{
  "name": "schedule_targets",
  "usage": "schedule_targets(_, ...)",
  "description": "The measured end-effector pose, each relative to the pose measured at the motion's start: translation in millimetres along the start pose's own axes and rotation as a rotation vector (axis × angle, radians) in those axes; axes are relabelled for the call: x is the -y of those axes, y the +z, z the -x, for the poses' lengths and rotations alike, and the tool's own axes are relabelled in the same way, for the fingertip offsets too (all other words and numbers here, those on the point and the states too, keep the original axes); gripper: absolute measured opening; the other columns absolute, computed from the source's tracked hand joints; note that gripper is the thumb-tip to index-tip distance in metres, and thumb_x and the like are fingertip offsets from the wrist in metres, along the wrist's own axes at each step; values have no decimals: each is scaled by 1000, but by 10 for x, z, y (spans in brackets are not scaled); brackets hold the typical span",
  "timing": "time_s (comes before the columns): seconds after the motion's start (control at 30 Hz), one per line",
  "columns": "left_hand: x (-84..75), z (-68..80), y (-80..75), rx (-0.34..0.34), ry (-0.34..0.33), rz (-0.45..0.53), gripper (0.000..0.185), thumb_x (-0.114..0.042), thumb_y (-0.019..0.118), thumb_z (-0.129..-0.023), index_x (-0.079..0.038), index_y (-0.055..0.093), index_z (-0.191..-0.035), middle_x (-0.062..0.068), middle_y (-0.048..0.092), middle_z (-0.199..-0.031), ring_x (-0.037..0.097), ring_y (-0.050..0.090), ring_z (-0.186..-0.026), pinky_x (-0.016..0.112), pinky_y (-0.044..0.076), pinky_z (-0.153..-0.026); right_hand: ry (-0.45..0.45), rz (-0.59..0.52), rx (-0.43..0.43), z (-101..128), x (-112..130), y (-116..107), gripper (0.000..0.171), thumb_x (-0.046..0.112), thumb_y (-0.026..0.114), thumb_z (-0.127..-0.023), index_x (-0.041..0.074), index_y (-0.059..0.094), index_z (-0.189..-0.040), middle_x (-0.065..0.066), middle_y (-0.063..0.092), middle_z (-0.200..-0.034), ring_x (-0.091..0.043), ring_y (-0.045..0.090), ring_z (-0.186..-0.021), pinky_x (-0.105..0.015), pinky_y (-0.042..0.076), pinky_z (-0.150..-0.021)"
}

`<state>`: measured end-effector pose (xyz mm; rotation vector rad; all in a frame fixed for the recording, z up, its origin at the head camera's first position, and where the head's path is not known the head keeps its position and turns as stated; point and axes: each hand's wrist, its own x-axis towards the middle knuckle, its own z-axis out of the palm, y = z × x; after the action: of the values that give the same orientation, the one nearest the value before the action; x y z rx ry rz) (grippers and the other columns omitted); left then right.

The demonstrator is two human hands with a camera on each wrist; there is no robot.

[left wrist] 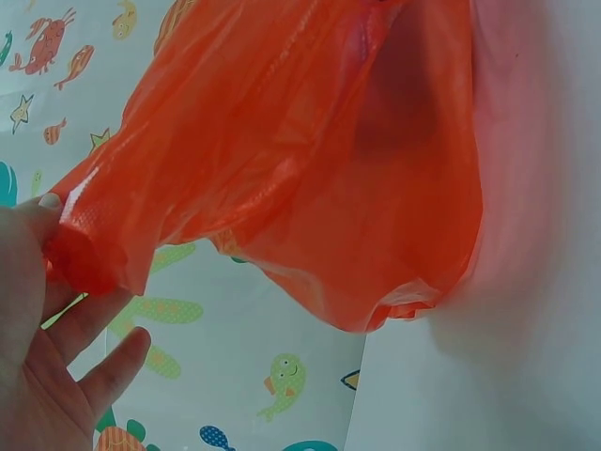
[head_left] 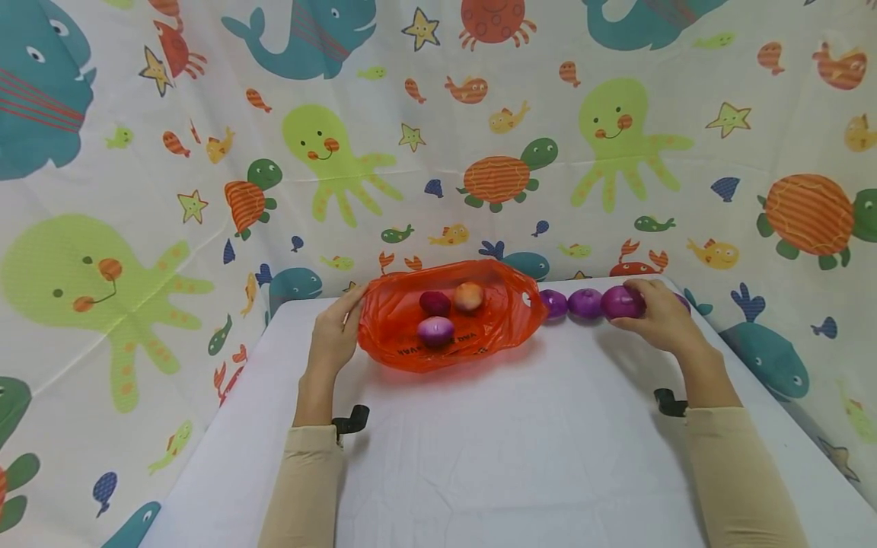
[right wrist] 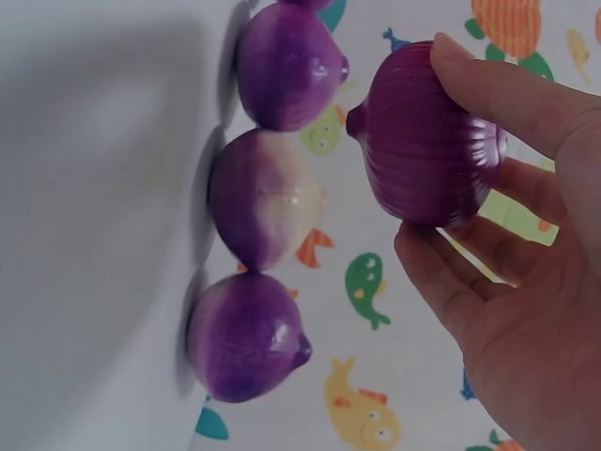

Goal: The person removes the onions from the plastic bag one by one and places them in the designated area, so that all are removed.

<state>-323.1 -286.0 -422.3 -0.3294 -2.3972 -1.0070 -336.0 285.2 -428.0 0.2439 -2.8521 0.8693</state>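
My left hand [head_left: 333,332] pinches the left edge of a red plastic bag [head_left: 384,342], which is spread open above the white table. Inside the bag lie a purple onion [head_left: 436,332], a dark red round thing [head_left: 435,304] and a pale orange one [head_left: 469,297]. The left wrist view shows the bag's film [left wrist: 282,141] between thumb and fingers. In my right hand [head_left: 661,313] I grip a purple onion [right wrist: 423,141], thumb on one side and fingers on the other, raised off the table. Below it, more purple onions [right wrist: 249,338] stand in a row.
The row of onions [head_left: 585,304] runs along the back edge of the white table [head_left: 507,441], right of the bag. Part of one onion [head_left: 681,302] shows behind my right hand. A curtain [head_left: 425,99] printed with sea animals hangs behind the table.
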Motion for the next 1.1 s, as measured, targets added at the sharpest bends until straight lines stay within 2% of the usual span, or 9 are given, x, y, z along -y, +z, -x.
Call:
schedule_targets(0.23, 25, -7, 5, -11, 10, -8, 42, -25, 52, -110, -24, 56, -152, 8, 59, -152, 31, 53, -144, 52, 47, -115, 23, 0, 19, 33, -109, -70, 84, 33, 85, -88, 1, 42, -153, -34, 41, -145, -55, 40, -133, -76, 41, -107)
schedule_targets(0.6, 31, -10, 16, -10, 16, -2, 42, -25, 52, -110, -24, 55, -152, 7, 59, -152, 31, 53, -144, 53, 48, -113, 87, -17, 41, 154, -312, -247, 89, 39, 84, -88, 1, 40, -155, -36, 40, -145, -58, 38, -132, -77, 44, -104)
schedule_targets(1.1, 38, -1, 8, -10, 22, -1, 43, -24, 51, -110, -25, 55, -153, 6, 59, -152, 31, 53, -144, 52, 49, -112, 130, -26, 94, 214, -432, -338, 94, 48, 83, -87, -1, 39, -154, -37, 41, -143, -58, 38, -130, -74, 47, -102)
